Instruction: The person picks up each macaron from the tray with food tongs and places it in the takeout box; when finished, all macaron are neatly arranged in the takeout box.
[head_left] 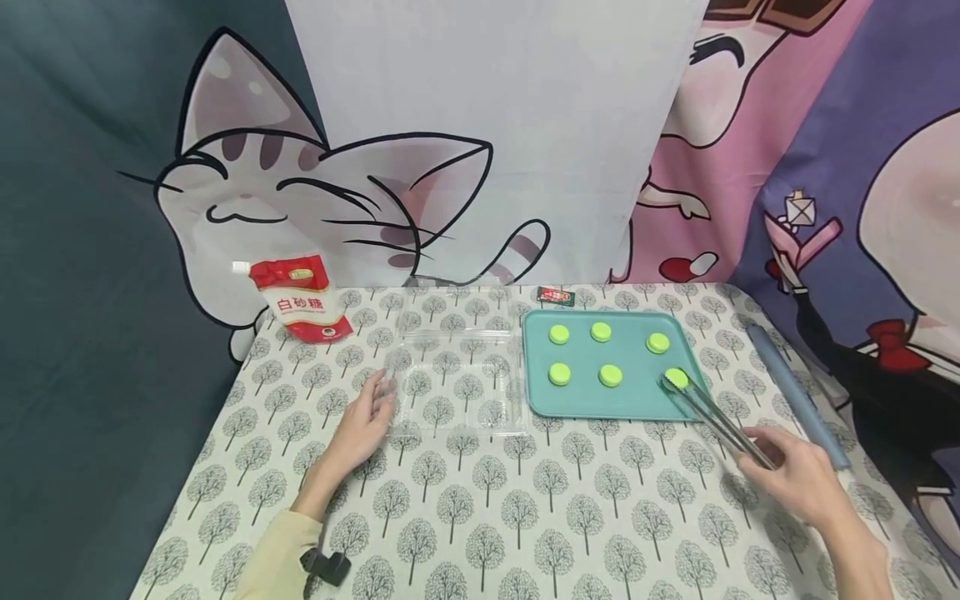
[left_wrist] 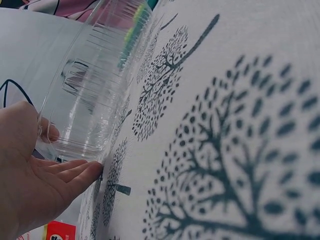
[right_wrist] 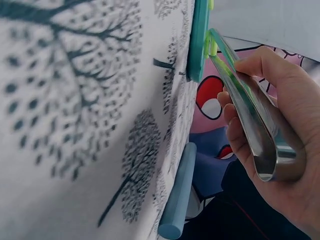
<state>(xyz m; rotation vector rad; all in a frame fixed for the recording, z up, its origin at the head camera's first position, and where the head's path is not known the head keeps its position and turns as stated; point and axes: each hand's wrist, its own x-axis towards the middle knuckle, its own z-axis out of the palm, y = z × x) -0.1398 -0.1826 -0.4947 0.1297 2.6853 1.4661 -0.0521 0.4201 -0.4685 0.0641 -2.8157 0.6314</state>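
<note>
My left hand (head_left: 369, 417) is at the near left edge of a clear plastic clamshell container (head_left: 457, 396), which lies with its lid folded back. In the left wrist view the thumb is at the container's rim and the straighter fingers run along its outer side. My right hand (head_left: 802, 475) grips metal tongs (right_wrist: 255, 120) between thumb and fingers. The tongs' tips are at a green macaron (head_left: 677, 379) at the near right of a teal tray (head_left: 585, 408). Several more green macarons (head_left: 611, 376) lie apart on the tray. Whether the tips pinch the macaron is unclear.
A red and white spouted pouch (head_left: 302, 300) lies at the back left. A small dark green and red packet (head_left: 556, 297) is behind the tray. Along the right edge of the tree-patterned tablecloth (head_left: 450, 533) lies a blue-grey rod (head_left: 798, 396).
</note>
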